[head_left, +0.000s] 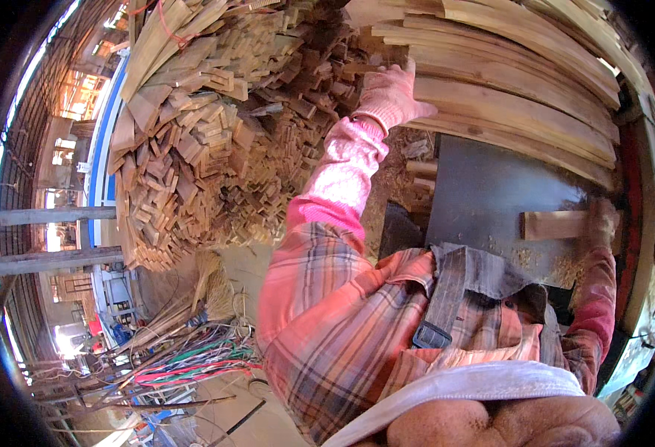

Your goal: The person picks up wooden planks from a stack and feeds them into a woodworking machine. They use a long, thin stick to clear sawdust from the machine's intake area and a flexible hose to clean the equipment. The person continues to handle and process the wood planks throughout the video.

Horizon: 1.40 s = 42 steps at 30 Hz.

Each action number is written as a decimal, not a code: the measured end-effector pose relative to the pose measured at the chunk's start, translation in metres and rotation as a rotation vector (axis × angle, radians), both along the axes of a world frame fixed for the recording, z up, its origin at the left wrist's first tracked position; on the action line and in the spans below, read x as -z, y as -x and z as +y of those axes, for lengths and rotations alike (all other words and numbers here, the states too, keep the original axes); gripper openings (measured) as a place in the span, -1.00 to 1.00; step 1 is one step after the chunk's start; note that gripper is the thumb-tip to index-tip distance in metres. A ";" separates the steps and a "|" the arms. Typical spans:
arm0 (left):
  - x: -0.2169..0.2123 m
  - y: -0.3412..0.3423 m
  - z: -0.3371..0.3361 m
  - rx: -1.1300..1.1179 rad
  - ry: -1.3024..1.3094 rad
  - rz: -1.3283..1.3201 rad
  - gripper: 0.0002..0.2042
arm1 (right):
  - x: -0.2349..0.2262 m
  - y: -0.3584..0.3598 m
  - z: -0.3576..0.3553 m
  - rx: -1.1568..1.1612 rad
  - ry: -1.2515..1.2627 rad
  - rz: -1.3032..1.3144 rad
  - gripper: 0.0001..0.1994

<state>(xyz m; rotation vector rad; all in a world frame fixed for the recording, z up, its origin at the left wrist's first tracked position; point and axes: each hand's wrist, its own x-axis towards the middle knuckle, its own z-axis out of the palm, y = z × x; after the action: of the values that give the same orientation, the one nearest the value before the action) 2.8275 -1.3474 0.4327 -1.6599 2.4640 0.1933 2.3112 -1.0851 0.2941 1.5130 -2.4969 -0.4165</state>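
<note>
The left hand [391, 93] wears a pink knit glove with a ribbed cuff. Behind that grip runs a pink patterned oversleeve, brighter pink at its elastic upper end. The shirt [327, 328] is plaid in orange, pink and grey. A dark grey apron [484, 272] covers the chest, its strap fitted with a black plastic buckle [430, 335]. The right hand [602, 223] wears a dusty glove; behind it comes a red sleeve.

left hand [391, 95]: pink knitted cloth glove | long planks [521, 97]: pale rough-sawn wood | machine table [491, 201]: dark matt metal, sawdust-dusted | short board [555, 224]: raw wood | offcut heap [208, 141]: bare wood | shirt [342, 328]: soft plaid cloth
</note>
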 end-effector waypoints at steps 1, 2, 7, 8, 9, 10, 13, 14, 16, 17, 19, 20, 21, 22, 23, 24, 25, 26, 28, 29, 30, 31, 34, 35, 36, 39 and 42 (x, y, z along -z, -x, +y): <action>-0.014 0.006 0.011 0.051 -0.029 -0.070 0.04 | -0.007 0.005 0.012 0.005 -0.024 0.010 -0.63; -0.022 0.011 0.016 0.107 -0.058 -0.141 0.01 | -0.012 0.010 0.016 -0.004 -0.057 -0.048 -0.62; 0.007 -0.004 0.025 0.189 0.257 0.250 -0.28 | -0.028 0.020 -0.027 0.234 0.103 -0.186 -0.59; 0.016 -0.005 0.024 0.215 0.366 0.315 -0.30 | -0.009 0.047 -0.026 0.279 0.034 -0.095 -0.61; -0.002 0.001 0.024 0.184 0.225 0.313 -0.30 | 0.015 0.052 -0.019 0.421 0.300 -0.106 -0.65; 0.000 -0.004 0.041 0.106 0.169 0.276 -0.30 | -0.002 0.028 -0.023 0.143 0.228 -0.097 -0.67; 0.013 -0.003 0.069 0.180 0.205 0.351 -0.27 | -0.042 -0.043 -0.010 0.115 0.405 -0.209 -0.71; 0.021 0.002 0.076 0.202 0.208 0.380 -0.26 | -0.047 -0.056 -0.002 -0.001 0.475 -0.183 -0.72; 0.030 0.015 0.091 0.226 0.139 0.422 -0.26 | -0.040 -0.091 0.005 -0.315 0.870 -0.231 -0.79; 0.031 0.013 0.094 0.245 0.104 0.432 -0.26 | -0.027 -0.117 0.000 -0.382 0.953 -0.326 -0.82; 0.033 0.016 0.101 0.174 0.006 0.305 -0.25 | -0.056 -0.187 -0.020 -0.373 0.876 -0.355 -0.85; 0.031 0.016 0.101 0.144 -0.036 0.238 -0.25 | -0.058 -0.213 -0.025 -0.250 0.769 -0.477 -0.87; 0.032 0.016 0.104 0.142 -0.051 0.249 -0.26 | -0.046 -0.228 -0.027 -0.325 0.849 -0.511 -0.85; 0.036 0.012 0.105 0.123 -0.064 0.261 -0.26 | -0.060 -0.247 -0.026 -0.308 0.758 -0.567 -0.80; 0.038 0.010 0.107 0.110 -0.080 0.270 -0.26 | -0.060 -0.257 -0.022 -0.305 0.692 -0.590 -0.78; 0.039 0.006 0.112 0.087 -0.072 0.285 -0.26 | -0.056 -0.261 -0.023 -0.368 0.677 -0.606 -0.78; 0.042 0.003 0.115 0.061 -0.064 0.300 -0.26 | -0.048 -0.263 -0.024 -0.434 0.660 -0.622 -0.78; 0.049 -0.004 0.113 0.041 -0.053 0.312 -0.26 | -0.037 -0.270 -0.027 -0.494 0.649 -0.638 -0.78; 0.058 0.004 0.111 0.071 -0.105 0.315 -0.25 | -0.018 -0.264 -0.013 -0.358 0.460 -0.505 -0.75; 0.050 0.008 0.113 0.060 -0.152 0.285 -0.24 | -0.004 -0.254 -0.016 -0.333 0.386 -0.477 -0.74; 0.044 0.012 0.112 0.055 -0.194 0.257 -0.23 | 0.000 -0.246 -0.022 -0.304 0.317 -0.445 -0.73; 0.052 0.009 0.115 0.107 -0.054 0.328 -0.25 | -0.006 -0.244 -0.024 -0.238 0.260 -0.396 -0.74; 0.057 0.011 0.111 0.114 -0.068 0.299 -0.23 | -0.008 -0.226 -0.032 -0.119 0.307 -0.359 -0.75; 0.053 0.016 0.112 0.122 -0.080 0.307 -0.23 | -0.011 -0.221 -0.030 -0.104 0.313 -0.336 -0.75; 0.047 0.018 0.116 0.121 -0.089 0.313 -0.22 | -0.008 -0.216 -0.032 -0.097 0.341 -0.323 -0.75; 0.045 0.019 0.122 0.136 -0.061 0.316 -0.21 | -0.004 -0.198 -0.030 -0.078 0.352 -0.321 -0.75; 0.038 0.028 0.124 0.087 -0.120 0.292 -0.21 | -0.002 -0.181 -0.030 -0.115 0.463 -0.291 -0.74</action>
<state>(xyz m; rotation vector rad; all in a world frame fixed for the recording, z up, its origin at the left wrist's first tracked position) 2.7996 -1.2234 0.3949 -1.5679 2.6632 0.5987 2.4922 -1.1156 0.2964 1.5912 -2.4501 0.4035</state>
